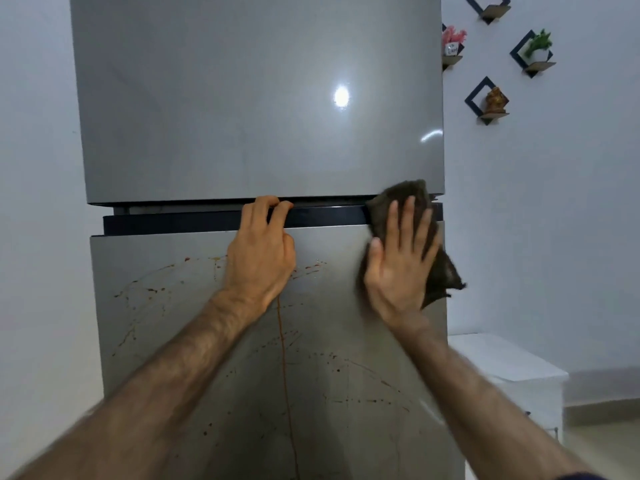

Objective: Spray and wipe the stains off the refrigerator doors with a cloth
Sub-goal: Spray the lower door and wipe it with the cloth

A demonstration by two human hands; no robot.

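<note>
Refrigerator (256, 98): two-door, grey, glossy, upright against a white wall (571, 202). Upper door (207, 116): free of visible marks, one bright light reflection right of centre. Dark handle strip (173, 221): horizontal, between the upper door and the lower door (207, 341).

Stains (284, 358): reddish-brown splatter arcs and specks across the lower door, plus one long vertical drip line below the left hand, down toward the bottom edge of the view.

Left hand (259, 258): at the top edge of the lower door, near centre. Fingers (266, 206) curled over the handle strip, clamped on it, tips hooked into the gap under the upper door.

Right hand (398, 265): flat against the top right corner of the lower door, slightly blurred. Fingers straight and spread apart, pressed onto the cloth (408, 202).

Cloth: dark, between the right palm and the door face, upper part over the right end of the handle strip and the bottom edge of the upper door, lower corner loose beyond the refrigerator's right edge.

Wall to the right: diamond-shaped shelves (485, 102), with a pink plant (453, 38), a green plant (538, 45) and a small brown figure (496, 98). White cabinet (512, 362): low, just beside the refrigerator's right side.
</note>
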